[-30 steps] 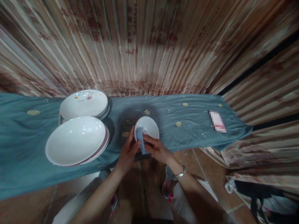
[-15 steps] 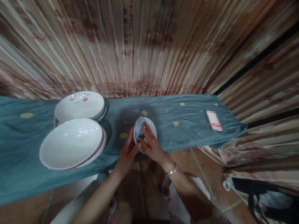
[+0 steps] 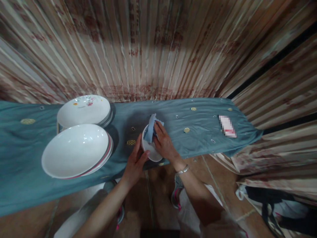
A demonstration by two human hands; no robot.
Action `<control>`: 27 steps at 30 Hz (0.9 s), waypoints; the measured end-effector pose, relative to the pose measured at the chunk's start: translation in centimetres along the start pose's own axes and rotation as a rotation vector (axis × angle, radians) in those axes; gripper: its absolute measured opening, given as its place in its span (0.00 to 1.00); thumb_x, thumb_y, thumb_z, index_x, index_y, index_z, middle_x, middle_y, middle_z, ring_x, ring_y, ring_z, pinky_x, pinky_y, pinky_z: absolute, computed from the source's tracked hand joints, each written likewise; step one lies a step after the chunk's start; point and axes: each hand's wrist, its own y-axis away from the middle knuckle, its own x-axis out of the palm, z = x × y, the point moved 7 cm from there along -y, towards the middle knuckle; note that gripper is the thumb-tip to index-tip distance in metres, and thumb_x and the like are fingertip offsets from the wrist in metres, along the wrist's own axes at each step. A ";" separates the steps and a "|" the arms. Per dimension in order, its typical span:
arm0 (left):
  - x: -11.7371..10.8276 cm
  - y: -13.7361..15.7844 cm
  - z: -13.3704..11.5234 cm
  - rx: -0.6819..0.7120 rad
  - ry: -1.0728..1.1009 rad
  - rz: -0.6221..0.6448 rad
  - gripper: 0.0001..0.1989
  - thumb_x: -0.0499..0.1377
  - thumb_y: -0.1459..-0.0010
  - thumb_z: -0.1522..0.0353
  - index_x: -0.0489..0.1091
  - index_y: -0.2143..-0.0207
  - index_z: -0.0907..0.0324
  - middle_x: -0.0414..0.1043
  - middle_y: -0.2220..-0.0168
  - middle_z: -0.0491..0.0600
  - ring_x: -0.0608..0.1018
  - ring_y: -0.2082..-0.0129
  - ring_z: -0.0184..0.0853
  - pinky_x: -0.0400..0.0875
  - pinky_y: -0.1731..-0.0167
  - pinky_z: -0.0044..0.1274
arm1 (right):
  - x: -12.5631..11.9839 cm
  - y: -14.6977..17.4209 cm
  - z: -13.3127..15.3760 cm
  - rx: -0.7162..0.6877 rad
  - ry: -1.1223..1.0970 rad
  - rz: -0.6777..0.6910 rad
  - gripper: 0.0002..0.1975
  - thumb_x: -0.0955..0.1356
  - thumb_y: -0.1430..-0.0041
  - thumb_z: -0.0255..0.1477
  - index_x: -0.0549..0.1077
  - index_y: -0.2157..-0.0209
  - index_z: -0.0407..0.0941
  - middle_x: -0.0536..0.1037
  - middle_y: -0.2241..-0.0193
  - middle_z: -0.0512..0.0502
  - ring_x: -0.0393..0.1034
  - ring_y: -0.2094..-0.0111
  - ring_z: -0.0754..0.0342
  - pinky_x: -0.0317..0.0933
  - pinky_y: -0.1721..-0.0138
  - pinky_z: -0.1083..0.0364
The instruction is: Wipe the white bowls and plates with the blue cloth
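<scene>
A small white bowl (image 3: 154,154) is tilted near the front edge of the cloth-covered table, its mouth facing up toward me. My left hand (image 3: 135,158) grips its left rim, thumb on the inside and fingers round the outside. A light blue cloth (image 3: 150,130) lies bunched over the bowl's far rim. With fingers closed on that cloth, my right hand (image 3: 163,142) presses it at the rim's far right side. Part of the bowl's right side is hidden behind the right hand.
On the left stands a stack of large white bowls (image 3: 74,152), with a stack of flower-patterned plates (image 3: 84,110) behind it. A blurred-out pink and white item (image 3: 227,126) lies on the right of the teal tablecloth (image 3: 173,109). Pleated curtains (image 3: 148,59) hang behind.
My right hand has moved the blue cloth from inside the bowl up to its far rim, uncovering more of the interior. My left hand stays on the bowl's left side.
</scene>
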 end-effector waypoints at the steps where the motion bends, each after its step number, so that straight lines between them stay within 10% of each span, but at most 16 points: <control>1: 0.0 0.0 0.0 -0.004 0.001 0.001 0.45 0.61 0.43 0.55 0.42 0.29 0.50 0.51 0.30 0.51 0.57 0.31 0.47 0.65 0.40 0.38 | 0.0 0.1 -0.3 0.014 0.015 -0.002 0.32 0.59 0.36 0.21 0.49 0.31 0.43 0.52 0.31 0.37 0.44 0.29 0.48 0.47 0.31 0.42; 12: 0.1 0.2 -0.3 -0.014 -0.027 -0.010 0.43 0.61 0.43 0.55 0.46 0.30 0.49 0.48 0.29 0.50 0.55 0.31 0.49 0.69 0.43 0.38 | 0.1 1.2 -1.4 0.142 0.117 -0.036 0.33 0.61 0.39 0.22 0.50 0.33 0.34 0.58 0.34 0.26 0.50 0.32 0.38 0.53 0.35 0.35; 27: 0.0 0.1 0.0 -0.036 0.050 -0.011 0.45 0.62 0.43 0.56 0.43 0.30 0.48 0.51 0.30 0.50 0.59 0.33 0.49 0.72 0.46 0.39 | 0.9 1.1 2.9 0.077 -0.363 0.084 0.24 0.58 0.30 0.33 0.59 0.35 0.50 0.53 0.30 0.46 0.44 0.29 0.52 0.46 0.31 0.47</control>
